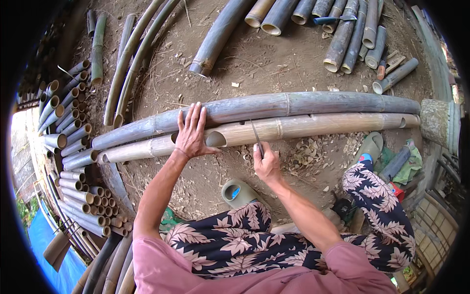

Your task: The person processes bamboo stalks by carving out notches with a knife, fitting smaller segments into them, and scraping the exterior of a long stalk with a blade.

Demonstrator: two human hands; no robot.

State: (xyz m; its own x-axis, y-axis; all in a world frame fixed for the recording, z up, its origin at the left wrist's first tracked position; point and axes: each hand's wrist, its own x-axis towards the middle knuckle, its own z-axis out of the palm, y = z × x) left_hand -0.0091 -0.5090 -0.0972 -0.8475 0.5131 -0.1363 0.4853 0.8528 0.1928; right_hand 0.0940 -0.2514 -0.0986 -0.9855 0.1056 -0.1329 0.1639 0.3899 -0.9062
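Two long bamboo poles lie side by side across the ground in front of me. The nearer bamboo pole point(303, 125) is pale, with rounded openings and small notches cut into it. Against its far side rests a greyish bamboo pole point(254, 105). My left hand point(193, 133) lies flat over both poles, fingers stretched out, thumb beside a large cut opening point(215, 139). Gripped in my right hand point(267, 164) is a knife point(256, 133) whose narrow blade points away from me, over the pale pole. Whether the blade touches the bamboo I cannot tell.
Cut bamboo tubes point(78, 193) are stacked at the left. More bamboo pieces point(340, 44) lie at the far right, with a blue-handled blade point(335, 19) on top. Shavings point(308, 157) litter the soil. A thick block point(437, 123) stands at the poles' right end.
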